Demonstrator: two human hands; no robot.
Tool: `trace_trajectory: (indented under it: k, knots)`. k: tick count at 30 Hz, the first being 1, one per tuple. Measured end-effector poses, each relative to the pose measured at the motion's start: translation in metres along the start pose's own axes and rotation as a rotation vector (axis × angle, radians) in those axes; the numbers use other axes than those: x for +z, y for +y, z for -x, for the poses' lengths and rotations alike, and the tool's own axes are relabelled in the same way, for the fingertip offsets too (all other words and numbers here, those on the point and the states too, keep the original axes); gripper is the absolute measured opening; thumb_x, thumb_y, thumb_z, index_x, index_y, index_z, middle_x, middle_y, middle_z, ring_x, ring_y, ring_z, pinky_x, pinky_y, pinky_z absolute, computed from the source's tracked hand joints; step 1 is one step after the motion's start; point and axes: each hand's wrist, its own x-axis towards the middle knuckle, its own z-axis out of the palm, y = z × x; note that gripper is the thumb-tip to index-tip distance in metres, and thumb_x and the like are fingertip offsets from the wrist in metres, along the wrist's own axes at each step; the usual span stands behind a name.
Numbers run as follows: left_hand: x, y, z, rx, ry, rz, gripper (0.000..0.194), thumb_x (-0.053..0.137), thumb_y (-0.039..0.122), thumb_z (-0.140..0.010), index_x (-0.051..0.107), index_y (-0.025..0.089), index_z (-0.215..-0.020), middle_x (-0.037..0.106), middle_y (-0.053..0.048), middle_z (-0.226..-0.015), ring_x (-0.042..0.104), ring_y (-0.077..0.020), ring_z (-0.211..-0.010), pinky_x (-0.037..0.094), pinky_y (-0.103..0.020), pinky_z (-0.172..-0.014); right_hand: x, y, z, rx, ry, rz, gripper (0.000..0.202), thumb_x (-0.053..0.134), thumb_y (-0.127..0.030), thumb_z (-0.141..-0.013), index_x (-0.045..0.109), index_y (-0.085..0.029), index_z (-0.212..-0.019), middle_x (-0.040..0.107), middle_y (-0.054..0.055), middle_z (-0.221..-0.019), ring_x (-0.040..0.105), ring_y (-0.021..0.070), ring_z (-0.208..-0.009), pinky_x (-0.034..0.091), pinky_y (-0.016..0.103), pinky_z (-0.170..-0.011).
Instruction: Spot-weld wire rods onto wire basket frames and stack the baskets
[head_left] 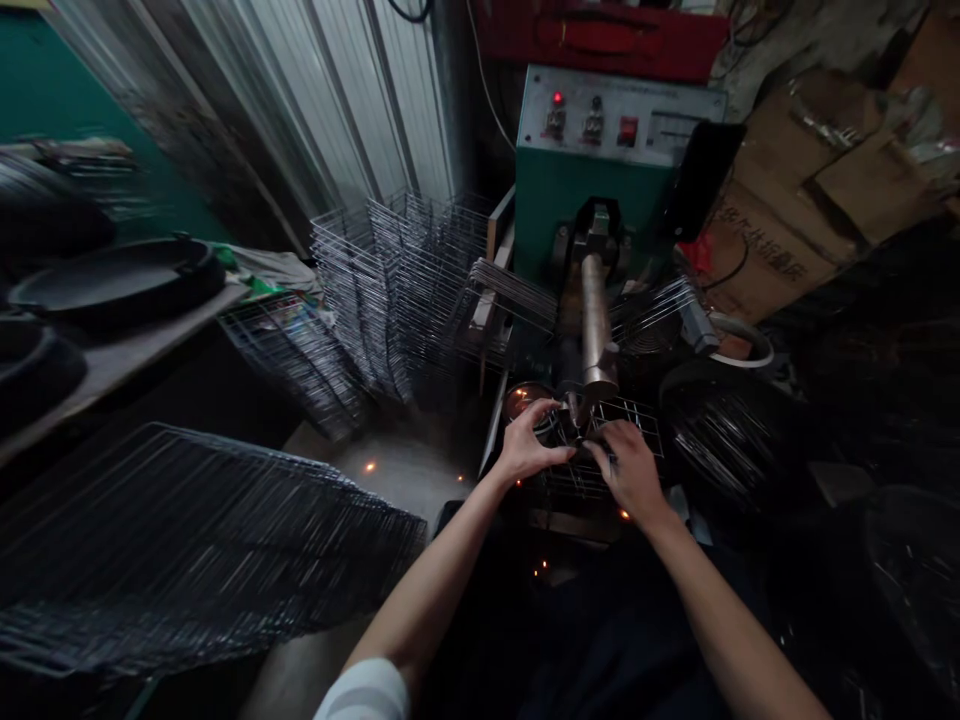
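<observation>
A small wire rack point(637, 412) lies under the electrode tip of a spot welder point(598, 320). My left hand point(526, 445) reaches in from the left with thumb and forefinger curved about the rack's near part, their tips at the wires. On the other side, my right hand point(626, 460) has its fingers bent and pinched together just below the electrode; what lies between them is too small and dark to make out. Orange sparks point(370, 467) fly around and below both hands.
Stacked wire racks point(397, 290) stand behind on the left, and a large leaning stack of wire grids point(210, 550) fills the lower left. Dark pans point(120, 285) rest on a shelf. A black bowl of metal rods point(720, 435) sits right, with cardboard boxes point(787, 220) beyond.
</observation>
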Motion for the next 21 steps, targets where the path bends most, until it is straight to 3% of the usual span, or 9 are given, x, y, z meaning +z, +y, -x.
trace_trajectory:
  k: [9, 21]
  knots:
    - [-0.006, -0.008, -0.023, 0.034, -0.033, -0.057, 0.071, 0.086, 0.034, -0.058, 0.061, 0.026, -0.123, 0.067, -0.001, -0.127, 0.062, -0.0245, -0.120, 0.048, -0.037, -0.106, 0.003, 0.015, -0.011, 0.001, -0.015, -0.001, 0.011, 0.052, -0.021, -0.099, 0.061, -0.021, -0.092, 0.061, 0.007, -0.090, 0.057, 0.0263, -0.089, 0.048, 0.040, -0.082]
    - [-0.008, -0.005, -0.020, 0.017, -0.052, -0.062, 0.068, 0.084, 0.036, -0.061, 0.060, 0.027, -0.123, 0.067, 0.000, -0.124, 0.063, -0.0235, -0.117, 0.048, -0.037, -0.106, 0.001, 0.016, -0.014, -0.026, -0.004, -0.054, 0.017, 0.050, -0.027, -0.101, 0.061, -0.022, -0.089, 0.063, 0.006, -0.086, 0.059, 0.0253, -0.083, 0.048, 0.039, -0.075]
